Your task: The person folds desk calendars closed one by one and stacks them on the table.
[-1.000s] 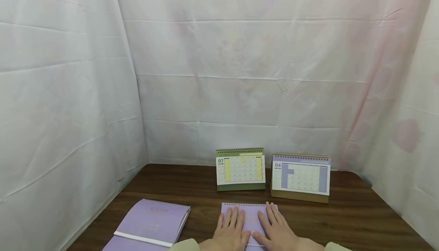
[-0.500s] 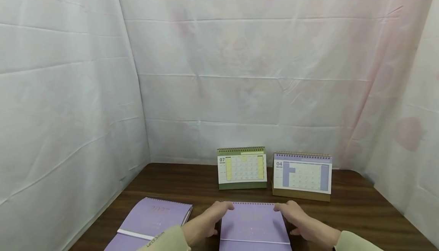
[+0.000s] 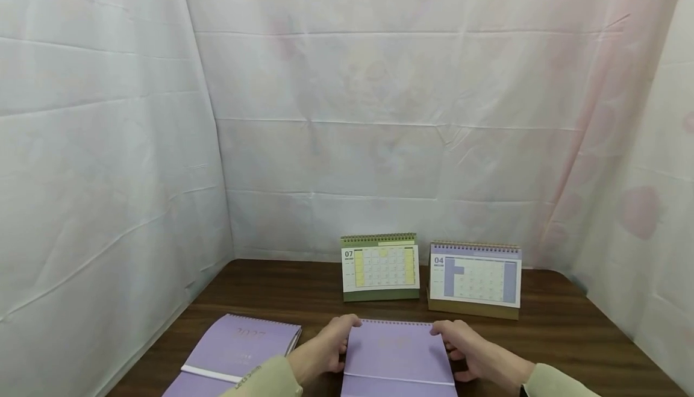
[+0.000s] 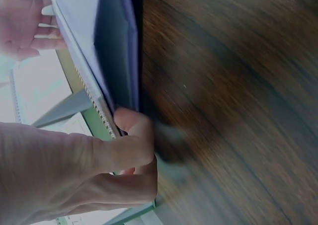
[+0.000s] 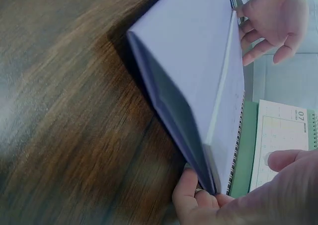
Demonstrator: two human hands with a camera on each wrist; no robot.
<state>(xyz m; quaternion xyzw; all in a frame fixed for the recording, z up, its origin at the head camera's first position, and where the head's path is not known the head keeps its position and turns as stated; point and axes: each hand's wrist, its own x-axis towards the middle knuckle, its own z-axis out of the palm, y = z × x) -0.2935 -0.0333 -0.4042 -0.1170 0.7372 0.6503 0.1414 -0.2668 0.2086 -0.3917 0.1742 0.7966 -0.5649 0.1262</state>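
Observation:
A purple spiral-bound desk calendar [image 3: 398,349] lies in front of the person, a thin white band [image 3: 398,378] across its cover. My left hand [image 3: 328,343] grips its far left corner, the thumb by the coil and the other fingers curled at the side. At the opposite corner my right hand [image 3: 466,346] holds the edge with the thumb on top. In the right wrist view, right-hand fingertips [image 5: 189,178] sit at the lower edge of the base. The folded base [image 4: 119,46] gapes at its side in the left wrist view.
To the left lies a second purple calendar [image 3: 244,349] with a white band. Behind stand a green calendar [image 3: 379,267] showing 07 and a purple one [image 3: 474,279] showing 04. Pale cloth [image 3: 336,156] hangs behind the dark wooden table [image 3: 282,288].
Both hands lay flat on the middle calendar's cover; they have moved apart to its two far corners and now hold them. The other calendars stay in place.

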